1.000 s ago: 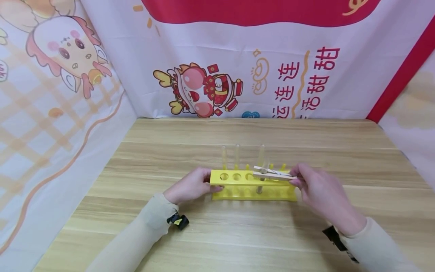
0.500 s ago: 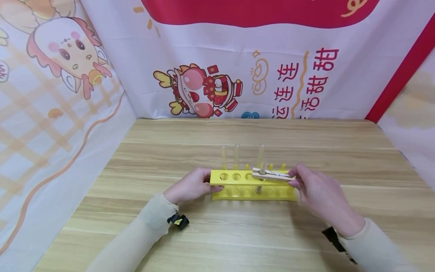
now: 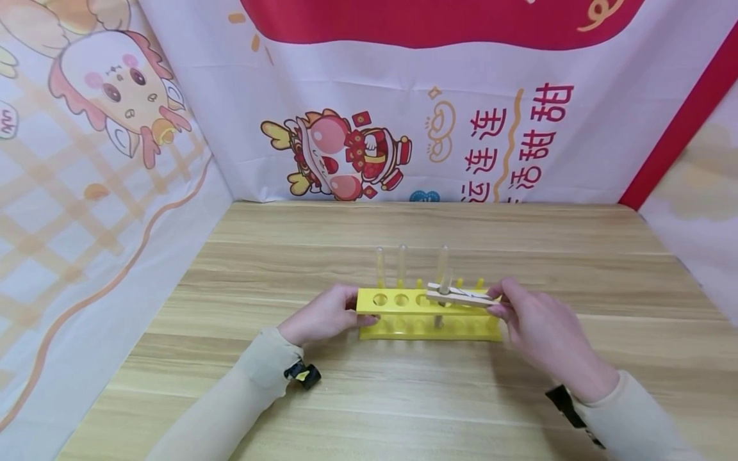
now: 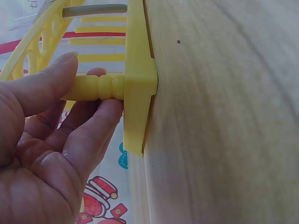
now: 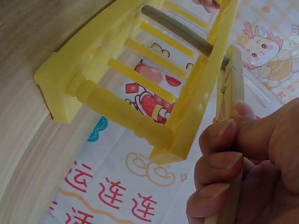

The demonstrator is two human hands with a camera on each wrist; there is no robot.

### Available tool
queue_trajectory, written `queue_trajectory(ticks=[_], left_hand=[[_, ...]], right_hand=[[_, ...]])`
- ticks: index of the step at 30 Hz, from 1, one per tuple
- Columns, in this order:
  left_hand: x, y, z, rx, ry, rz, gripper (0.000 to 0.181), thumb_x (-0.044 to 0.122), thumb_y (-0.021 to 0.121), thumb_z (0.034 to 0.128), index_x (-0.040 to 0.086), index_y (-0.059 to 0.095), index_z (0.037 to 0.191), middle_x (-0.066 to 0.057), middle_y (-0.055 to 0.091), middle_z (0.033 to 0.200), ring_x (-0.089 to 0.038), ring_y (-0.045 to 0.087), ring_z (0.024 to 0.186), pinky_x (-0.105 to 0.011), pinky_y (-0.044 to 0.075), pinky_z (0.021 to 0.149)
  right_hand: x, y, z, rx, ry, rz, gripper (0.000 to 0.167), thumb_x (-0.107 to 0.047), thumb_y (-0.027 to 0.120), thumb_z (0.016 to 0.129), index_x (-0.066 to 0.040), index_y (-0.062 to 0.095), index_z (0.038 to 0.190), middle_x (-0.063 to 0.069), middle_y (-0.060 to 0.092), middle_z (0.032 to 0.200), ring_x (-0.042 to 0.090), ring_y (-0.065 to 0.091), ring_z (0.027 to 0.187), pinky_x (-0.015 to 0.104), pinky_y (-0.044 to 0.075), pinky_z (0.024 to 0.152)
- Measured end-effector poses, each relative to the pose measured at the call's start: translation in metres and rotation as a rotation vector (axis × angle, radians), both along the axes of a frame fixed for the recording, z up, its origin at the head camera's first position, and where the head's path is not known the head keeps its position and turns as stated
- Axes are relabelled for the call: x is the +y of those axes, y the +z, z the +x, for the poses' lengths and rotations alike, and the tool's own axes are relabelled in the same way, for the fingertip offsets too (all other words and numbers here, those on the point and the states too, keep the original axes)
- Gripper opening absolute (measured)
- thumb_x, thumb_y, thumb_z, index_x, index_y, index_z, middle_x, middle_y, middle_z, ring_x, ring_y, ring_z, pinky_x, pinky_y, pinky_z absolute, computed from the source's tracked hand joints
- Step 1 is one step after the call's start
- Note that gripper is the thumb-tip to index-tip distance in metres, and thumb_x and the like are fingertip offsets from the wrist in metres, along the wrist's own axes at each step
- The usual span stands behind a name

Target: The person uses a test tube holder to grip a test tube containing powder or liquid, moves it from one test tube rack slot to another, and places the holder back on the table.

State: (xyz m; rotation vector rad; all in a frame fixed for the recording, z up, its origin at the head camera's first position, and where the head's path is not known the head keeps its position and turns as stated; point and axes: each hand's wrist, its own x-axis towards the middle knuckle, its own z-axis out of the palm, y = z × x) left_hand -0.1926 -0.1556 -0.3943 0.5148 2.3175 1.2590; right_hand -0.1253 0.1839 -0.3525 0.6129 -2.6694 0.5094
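Observation:
A yellow test tube rack stands upright on the table. The left hand grips its left end; in the left wrist view the thumb and fingers curl round the yellow end post. Pinched in the right hand is a wooden clamp, whose far end is around a glass tube above the rack's top plate. Through the rack's slots, the right wrist view shows the tube's grey lower part reaching toward the base. The right hand's fingers are curled on the clamp's handles.
Behind the rack's holes, upside-down clear tubes stand on yellow pegs; other pegs are bare. A printed cloth hangs behind the wood-grain table, with another patterned cloth on the left.
The right hand, with the clamp and tube, has shifted very slightly left, and the clamp's tip has dropped a little. The left hand and rack have stayed in place.

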Motion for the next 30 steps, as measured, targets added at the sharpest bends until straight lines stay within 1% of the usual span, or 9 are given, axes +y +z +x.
queue_trajectory(ticks=[5, 11, 17, 21, 27, 30], left_hand=[[0.0, 0.0, 0.0, -0.006, 0.0, 0.005, 0.028, 0.019, 0.074, 0.0907, 0.02, 0.07, 0.118, 0.006, 0.069, 0.115, -0.012, 0.063, 0.104, -0.042, 0.046, 0.098], [0.0, -0.001, 0.0, -0.01, -0.004, 0.013, 0.028, 0.017, 0.074, 0.0909, 0.02, 0.069, 0.119, 0.006, 0.069, 0.116, -0.011, 0.063, 0.105, -0.04, 0.047, 0.097], [0.0, -0.001, -0.001, -0.019, -0.002, 0.022, 0.028, 0.016, 0.073, 0.0913, 0.02, 0.069, 0.119, 0.006, 0.069, 0.116, -0.012, 0.063, 0.105, -0.04, 0.047, 0.097], [0.0, -0.001, -0.001, -0.027, -0.002, 0.027, 0.029, 0.017, 0.073, 0.0917, 0.019, 0.069, 0.12, 0.005, 0.069, 0.117, -0.012, 0.063, 0.106, -0.041, 0.047, 0.098], [-0.001, -0.001, -0.001, -0.031, 0.002, 0.02, 0.03, 0.017, 0.073, 0.0914, 0.02, 0.069, 0.121, 0.007, 0.069, 0.117, -0.012, 0.063, 0.106, -0.041, 0.047, 0.097], [-0.001, -0.001, -0.001, -0.029, 0.0, 0.019, 0.03, 0.017, 0.073, 0.0914, 0.019, 0.069, 0.121, 0.007, 0.069, 0.117, -0.012, 0.063, 0.106, -0.041, 0.047, 0.097]], right_hand=[[0.0, 0.006, 0.001, 0.025, 0.014, -0.012, 0.016, -0.009, 0.074, 0.089, -0.008, 0.063, 0.1, -0.006, 0.058, 0.068, 0.006, 0.038, 0.05, 0.027, 0.033, 0.044], [0.0, 0.014, 0.002, 0.014, -0.002, -0.008, 0.015, -0.01, 0.074, 0.089, -0.008, 0.063, 0.1, -0.005, 0.06, 0.07, 0.008, 0.036, 0.049, 0.026, 0.032, 0.044], [0.002, 0.02, 0.001, 0.1, 0.034, -0.024, 0.018, -0.007, 0.077, 0.085, -0.008, 0.063, 0.097, -0.005, 0.06, 0.068, 0.005, 0.034, 0.047, 0.025, 0.031, 0.042], [0.004, 0.026, 0.002, 0.133, 0.048, -0.027, 0.019, -0.006, 0.078, 0.084, -0.007, 0.063, 0.096, -0.003, 0.062, 0.069, 0.003, 0.036, 0.048, 0.025, 0.034, 0.042], [0.007, 0.038, 0.003, 0.113, 0.032, -0.028, 0.021, -0.005, 0.078, 0.083, -0.006, 0.063, 0.098, -0.003, 0.063, 0.071, 0.005, 0.041, 0.051, 0.027, 0.038, 0.044], [0.008, 0.044, 0.004, 0.126, 0.031, -0.023, 0.022, -0.004, 0.079, 0.082, -0.006, 0.063, 0.097, -0.002, 0.063, 0.072, 0.006, 0.042, 0.051, 0.028, 0.039, 0.045]])
